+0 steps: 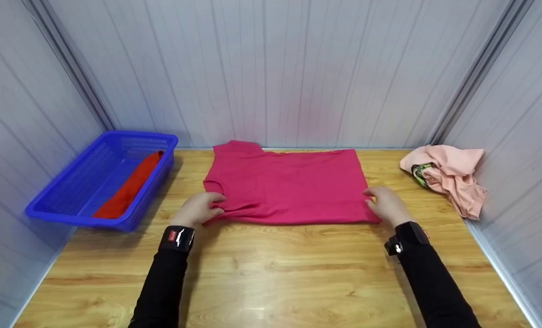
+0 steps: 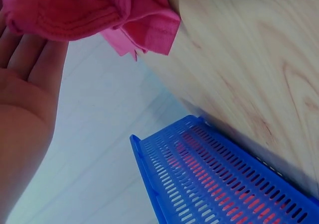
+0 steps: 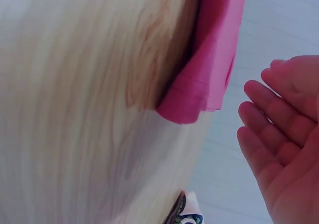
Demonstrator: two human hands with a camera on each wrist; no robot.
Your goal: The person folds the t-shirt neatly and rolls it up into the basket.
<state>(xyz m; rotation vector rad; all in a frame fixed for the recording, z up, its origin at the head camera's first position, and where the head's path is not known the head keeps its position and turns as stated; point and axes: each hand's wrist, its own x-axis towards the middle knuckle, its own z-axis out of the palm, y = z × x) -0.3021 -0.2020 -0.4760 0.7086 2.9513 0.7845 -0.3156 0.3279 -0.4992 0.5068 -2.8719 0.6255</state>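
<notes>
A bright pink T-shirt (image 1: 298,187) lies folded lengthwise on the wooden table, its neckline on the left and its hem on the right. At the neckline end, my left hand (image 1: 199,208) grips the near edge, where the cloth is bunched into folds. In the left wrist view, pink cloth (image 2: 75,10) covers the fingertips of that hand. My right hand (image 1: 386,205) is beside the near hem corner. Its fingers (image 3: 269,134) are spread and slightly bent in the right wrist view, apart from the cloth, with nothing in them.
To the left stands a blue plastic basket (image 1: 130,224) with a folded red garment (image 1: 132,189) inside. A crumpled light pink garment (image 1: 455,171) with a patterned patch lies at the right wall. Pale panel walls (image 1: 280,73) enclose the table (image 1: 271,273) at the back and sides.
</notes>
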